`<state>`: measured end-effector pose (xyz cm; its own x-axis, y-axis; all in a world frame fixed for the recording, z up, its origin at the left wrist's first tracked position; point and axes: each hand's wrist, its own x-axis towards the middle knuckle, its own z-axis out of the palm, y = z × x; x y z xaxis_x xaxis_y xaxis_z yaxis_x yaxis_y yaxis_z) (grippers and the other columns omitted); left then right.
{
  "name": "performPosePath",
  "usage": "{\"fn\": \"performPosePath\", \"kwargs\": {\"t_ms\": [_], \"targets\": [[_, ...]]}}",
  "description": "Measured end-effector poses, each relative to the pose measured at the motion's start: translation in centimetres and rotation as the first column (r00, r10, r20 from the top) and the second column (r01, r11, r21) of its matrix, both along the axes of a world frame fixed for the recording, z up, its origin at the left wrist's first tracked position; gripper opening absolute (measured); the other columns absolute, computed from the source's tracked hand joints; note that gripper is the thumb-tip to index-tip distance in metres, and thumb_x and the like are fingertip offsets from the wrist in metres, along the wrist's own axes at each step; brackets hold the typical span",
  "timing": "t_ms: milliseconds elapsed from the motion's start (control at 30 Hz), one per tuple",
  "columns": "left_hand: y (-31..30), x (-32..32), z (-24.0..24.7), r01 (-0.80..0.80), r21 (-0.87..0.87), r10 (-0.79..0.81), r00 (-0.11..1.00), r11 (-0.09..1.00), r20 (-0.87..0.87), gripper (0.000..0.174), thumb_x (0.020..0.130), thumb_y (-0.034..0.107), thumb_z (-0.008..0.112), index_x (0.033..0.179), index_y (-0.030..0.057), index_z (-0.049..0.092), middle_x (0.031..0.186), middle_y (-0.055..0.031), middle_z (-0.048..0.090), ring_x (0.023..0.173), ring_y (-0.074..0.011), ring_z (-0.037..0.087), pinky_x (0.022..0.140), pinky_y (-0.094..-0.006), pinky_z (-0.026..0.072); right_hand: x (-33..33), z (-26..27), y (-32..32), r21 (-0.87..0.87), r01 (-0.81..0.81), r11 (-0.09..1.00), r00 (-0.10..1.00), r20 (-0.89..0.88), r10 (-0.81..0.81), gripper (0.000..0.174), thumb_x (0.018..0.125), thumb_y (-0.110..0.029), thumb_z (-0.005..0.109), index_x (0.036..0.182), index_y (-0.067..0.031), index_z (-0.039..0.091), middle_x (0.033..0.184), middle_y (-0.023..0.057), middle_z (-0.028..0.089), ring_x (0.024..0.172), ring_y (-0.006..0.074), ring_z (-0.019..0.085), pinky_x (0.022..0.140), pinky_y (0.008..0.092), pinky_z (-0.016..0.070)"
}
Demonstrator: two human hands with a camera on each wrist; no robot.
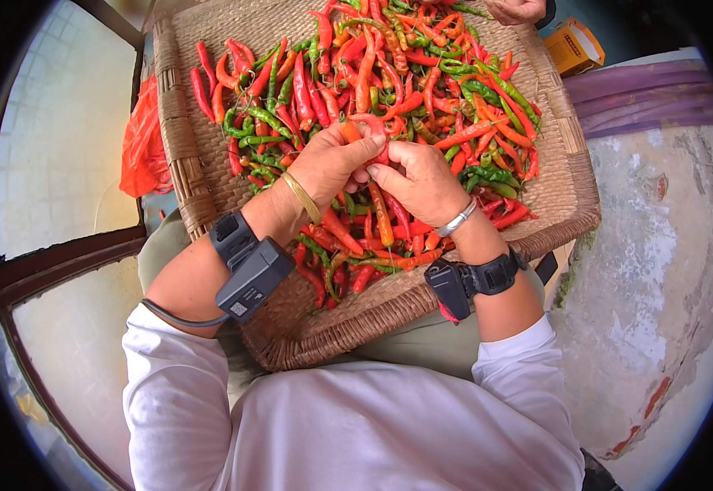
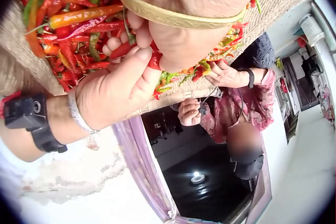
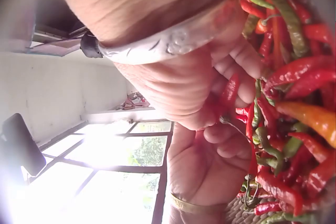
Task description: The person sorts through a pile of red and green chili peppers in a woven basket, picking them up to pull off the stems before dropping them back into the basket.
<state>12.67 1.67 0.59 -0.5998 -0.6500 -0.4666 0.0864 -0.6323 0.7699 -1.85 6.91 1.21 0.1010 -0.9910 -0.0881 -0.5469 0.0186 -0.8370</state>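
My left hand (image 1: 333, 166) and right hand (image 1: 422, 182) meet over a heap of chili peppers (image 1: 315, 102) in a woven basket tray (image 1: 291, 331). Between them is a red chili pepper (image 1: 373, 124), pinched by thumbs and curled fingers of both hands. In the left wrist view the red skin of this pepper (image 2: 155, 60) shows beside the right thumb. The right wrist view has a red pepper (image 3: 229, 92) among the right fingers, its thin green stem hanging near the left fingertips. Fingers cover much of what is held. The heap mixes red, orange and green peppers.
The tray rests across my lap, its thick rim (image 1: 389, 315) close to my body. Another person's hand (image 1: 518, 10) is at the far right corner. A red plastic bag (image 1: 142, 143) hangs at the left, and an orange box (image 1: 573, 47) stands beyond the right rim.
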Motion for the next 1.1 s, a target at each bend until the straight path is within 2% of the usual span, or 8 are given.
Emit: {"fn": "performPosePath", "kwargs": {"t_ms": [33,100,133,533,600,767,833,1100], "targets": [[0.0,0.0,-0.1,0.004,-0.001,-0.004,1.0,1.0,0.005,0.011,0.083,0.022,0.059,0.085,0.012,0.055,0.063,0.0064,0.053,0.049,-0.0011,0.046,0.04,-0.0141,0.0334,0.0,0.0,0.0,0.001,0.0,1.0,1.0,0.0,0.0,0.019,0.075,-0.02,0.057,0.073,-0.0012,0.056,0.067,0.0168,0.057,0.065,0.0322,0.057,0.056,0.0385,0.0439],[0.0,0.0,-0.4,0.024,-0.007,-0.024,1.0,1.0,-0.002,0.01,0.083,0.022,0.058,0.085,0.0123,0.055,0.063,0.0063,0.053,0.049,-0.0012,0.046,0.04,-0.0142,0.0336,-0.1,-0.1,0.0,-0.023,0.0,1.0,0.993,-0.119,-0.002,0.009,0.075,-0.008,0.057,0.079,-0.0008,0.06,0.066,0.0067,0.057,0.056,0.0105,0.053,0.051,0.0258,0.0415],[0.0,0.1,-0.5,0.044,-0.013,-0.044,0.999,0.999,-0.01,0.01,0.083,0.022,0.058,0.085,0.0126,0.054,0.063,0.0061,0.053,0.049,-0.0013,0.046,0.04,-0.0142,0.0338,-0.2,-0.1,0.0,-0.023,0.0,1.0,0.993,-0.119,-0.002,0.009,0.075,-0.008,0.057,0.079,-0.0008,0.06,0.066,0.0067,0.057,0.056,0.0105,0.053,0.051,0.0258,0.0415],[0.1,-0.2,-0.1,-0.001,-0.007,0.001,1.0,1.0,-0.015,0.014,0.085,0.023,0.056,0.091,0.0113,0.053,0.063,0.0062,0.051,0.049,-0.0015,0.047,0.04,-0.0141,0.0342,-0.1,0.9,-0.3,-0.214,0.006,0.977,0.979,-0.198,-0.05,0.008,0.071,-0.006,0.057,0.074,0.001,0.055,0.064,0.0107,0.05,0.058,0.0216,0.051,0.052,0.0313,0.0401],[0.3,-0.2,0.2,0.008,-0.021,-0.008,1.0,1.0,0.006,0.016,0.085,0.025,0.055,0.092,0.011,0.053,0.063,0.0059,0.051,0.05,-0.0017,0.047,0.041,-0.0143,0.0344,0.1,0.9,-0.4,-0.289,0.05,0.956,0.976,-0.189,-0.108,0.013,0.069,-0.011,0.057,0.069,-0.0003,0.05,0.068,0.0156,0.052,0.065,0.033,0.054,0.056,0.0402,0.043],[0.4,-0.1,-0.6,0.071,-0.053,-0.068,0.996,0.996,0.055,0.021,0.085,0.031,0.054,0.089,0.0098,0.054,0.064,0.0049,0.051,0.051,-0.0024,0.047,0.042,-0.0155,0.0354,-0.2,0.8,-0.5,-0.318,0.049,0.947,0.96,-0.248,-0.133,0.014,0.069,-0.011,0.058,0.067,-0.0006,0.048,0.068,0.0149,0.05,0.064,0.0333,0.053,0.056,0.0407,0.0431],[0.5,-0.1,-0.6,0.103,-0.077,-0.095,0.991,0.992,0.097,0.029,0.085,0.035,0.052,0.08,0.0065,0.059,0.069,0.0032,0.055,0.053,-0.004,0.047,0.044,-0.0181,0.037,-0.2,0.9,-0.5,-0.318,0.042,0.947,0.953,-0.273,-0.134,0.014,0.069,-0.011,0.058,0.067,-0.0007,0.048,0.068,0.0147,0.05,0.063,0.0333,0.053,0.055,0.0407,0.0432],[0.5,0.0,-0.2,0.098,-0.04,-0.094,0.991,0.994,0.095,0.022,0.085,0.031,0.055,0.083,0.0088,0.056,0.065,0.0044,0.052,0.053,-0.0028,0.048,0.044,-0.0161,0.036,-0.3,0.7,-0.6,-0.337,0.024,0.941,0.953,-0.277,-0.124,0.011,0.069,-0.009,0.057,0.069,-0.0013,0.049,0.069,0.0141,0.051,0.065,0.0326,0.053,0.055,0.0405,0.0439]]}}
